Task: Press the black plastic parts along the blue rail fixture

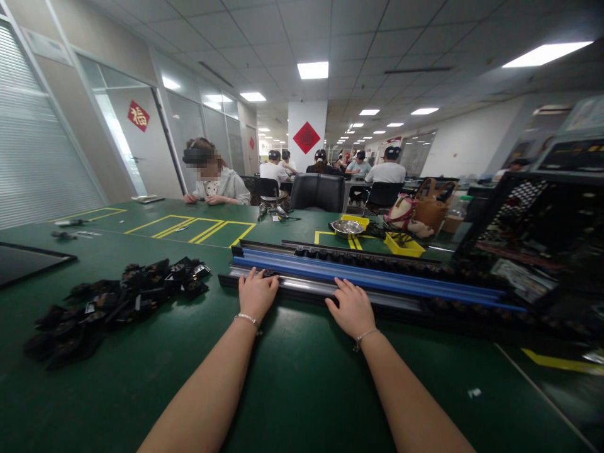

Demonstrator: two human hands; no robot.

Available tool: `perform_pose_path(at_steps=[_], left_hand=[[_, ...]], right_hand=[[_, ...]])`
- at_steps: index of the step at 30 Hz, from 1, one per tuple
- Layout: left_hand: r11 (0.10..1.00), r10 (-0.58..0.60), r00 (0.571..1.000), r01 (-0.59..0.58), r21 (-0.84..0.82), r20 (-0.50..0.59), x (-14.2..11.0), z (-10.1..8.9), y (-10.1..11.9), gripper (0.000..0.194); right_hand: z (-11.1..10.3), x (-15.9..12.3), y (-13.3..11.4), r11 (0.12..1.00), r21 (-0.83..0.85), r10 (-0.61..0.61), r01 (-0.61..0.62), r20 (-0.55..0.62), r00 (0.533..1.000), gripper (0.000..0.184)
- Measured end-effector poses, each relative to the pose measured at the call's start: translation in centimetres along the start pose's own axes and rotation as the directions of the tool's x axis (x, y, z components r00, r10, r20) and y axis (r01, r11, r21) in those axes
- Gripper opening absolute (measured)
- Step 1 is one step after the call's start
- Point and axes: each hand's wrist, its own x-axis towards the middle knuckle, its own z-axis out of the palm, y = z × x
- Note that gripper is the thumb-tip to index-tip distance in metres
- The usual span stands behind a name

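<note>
A long black-edged rail with a silvery channel [309, 286] lies across the table in front of me, beside a blue strip [358, 274]. My left hand [255, 297] is at the rail's left end, with thumb and fingers around a small dark part [270, 274] in the channel. Farther right, my right hand [353, 309] rests at the rail's near edge, fingers stretched out and apart, holding nothing. Several small black parts [443, 303] sit along the right stretch of the rail. What kind they are is too dark to tell.
A heap of black parts [123, 296] lies at left. Behind the rails are a metal bowl [349, 228] and a yellow tray [403, 246]. A black open-framed rack [533, 233] stands at right. Across the green table [292, 390] sits another person [214, 182].
</note>
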Motion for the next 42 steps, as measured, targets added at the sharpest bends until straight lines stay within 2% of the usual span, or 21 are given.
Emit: perform_pose_path(at_steps=[34,42], left_hand=[[0.998,-0.06,0.996,0.062,0.021,-0.071,0.4,0.2,-1.2,0.037],[0.995,-0.093,0.994,0.094,0.014,-0.059,0.5,0.3,-1.4,0.036]], right_hand=[[-0.2,0.0,-0.1,1.0,-0.017,-0.009,0.009,0.006,1.0,0.032],[-0.1,0.1,-0.1,1.0,-0.015,0.003,-0.002,0.022,1.0,0.031]])
